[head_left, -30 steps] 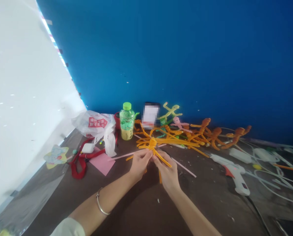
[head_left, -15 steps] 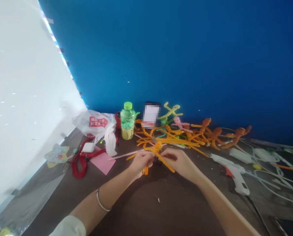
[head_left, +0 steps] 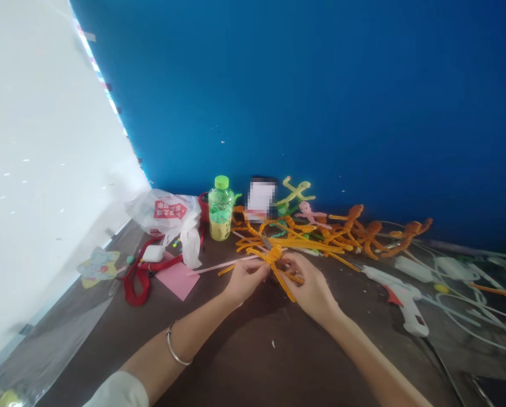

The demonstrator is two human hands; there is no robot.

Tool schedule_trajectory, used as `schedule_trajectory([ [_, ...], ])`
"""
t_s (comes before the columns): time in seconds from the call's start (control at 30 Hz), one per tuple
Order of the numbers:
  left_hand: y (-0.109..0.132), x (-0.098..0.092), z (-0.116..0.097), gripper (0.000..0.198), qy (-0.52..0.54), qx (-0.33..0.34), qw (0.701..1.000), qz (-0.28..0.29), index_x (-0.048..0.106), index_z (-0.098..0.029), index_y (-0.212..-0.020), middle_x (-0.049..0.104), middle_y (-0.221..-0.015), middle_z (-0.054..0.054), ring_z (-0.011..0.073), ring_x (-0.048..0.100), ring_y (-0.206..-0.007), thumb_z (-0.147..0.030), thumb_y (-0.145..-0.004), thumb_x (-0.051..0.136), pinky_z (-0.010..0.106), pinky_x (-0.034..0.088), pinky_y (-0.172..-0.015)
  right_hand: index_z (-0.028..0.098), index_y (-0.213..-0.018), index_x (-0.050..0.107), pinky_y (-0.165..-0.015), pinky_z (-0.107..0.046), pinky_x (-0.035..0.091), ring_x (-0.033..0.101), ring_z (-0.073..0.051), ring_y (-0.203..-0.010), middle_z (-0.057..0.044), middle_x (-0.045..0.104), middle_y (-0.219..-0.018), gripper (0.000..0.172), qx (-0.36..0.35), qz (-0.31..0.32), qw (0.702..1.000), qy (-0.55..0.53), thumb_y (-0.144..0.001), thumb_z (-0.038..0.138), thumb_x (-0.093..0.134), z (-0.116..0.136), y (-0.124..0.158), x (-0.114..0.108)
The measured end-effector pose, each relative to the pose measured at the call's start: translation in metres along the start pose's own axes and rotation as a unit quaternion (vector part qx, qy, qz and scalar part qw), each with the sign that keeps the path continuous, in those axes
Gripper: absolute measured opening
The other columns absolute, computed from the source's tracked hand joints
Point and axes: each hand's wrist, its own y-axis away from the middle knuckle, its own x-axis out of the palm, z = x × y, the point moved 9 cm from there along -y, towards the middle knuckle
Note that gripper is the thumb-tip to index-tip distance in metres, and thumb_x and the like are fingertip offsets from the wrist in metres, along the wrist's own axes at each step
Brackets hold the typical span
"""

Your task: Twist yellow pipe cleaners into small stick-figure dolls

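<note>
An orange pipe-cleaner figure [head_left: 273, 254] with a coiled, rounded top and several loose strands is held between my two hands over the dark table. My left hand [head_left: 246, 278] pinches it from the left side, thumb and fingers together. On the right, my right hand [head_left: 312, 282] has its fingers closed around strands of the same figure. One strand points down between the hands, and another passes by the right palm. Just behind lie straight orange pipe cleaners [head_left: 320, 245], with scissors blades partly visible among them.
Behind stand a green-capped bottle [head_left: 221, 212] and a phone [head_left: 261, 199]. A plastic bag [head_left: 168, 212], red strap [head_left: 137, 287] and pink paper [head_left: 180, 278] lie left. Finished orange figures [head_left: 371, 234], a glue gun [head_left: 401, 297] and white cables [head_left: 456, 308] are to the right.
The figure has been turned in my hands, and its strands now point differently. My right hand has come in closer around the strands; the left hand's fingers have shifted slightly.
</note>
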Motion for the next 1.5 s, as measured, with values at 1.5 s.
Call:
schedule_trajectory([
  [1.5, 0.010, 0.005, -0.023, 0.034, -0.108, 0.109, 0.988, -0.022, 0.048, -0.016, -0.052, 0.037, -0.054, -0.002, 0.0104, 0.031, -0.055, -0.037, -0.079, 0.048, 0.023, 0.025, -0.053, 0.016, -0.078, 0.060, -0.060, -0.032, 0.052, 0.061, -0.019, -0.067, -0.005, 0.062, -0.071, 0.017, 0.154, -0.176, 0.948, -0.218, -0.076, 0.033, 0.057, -0.013, 0.026, 0.015],
])
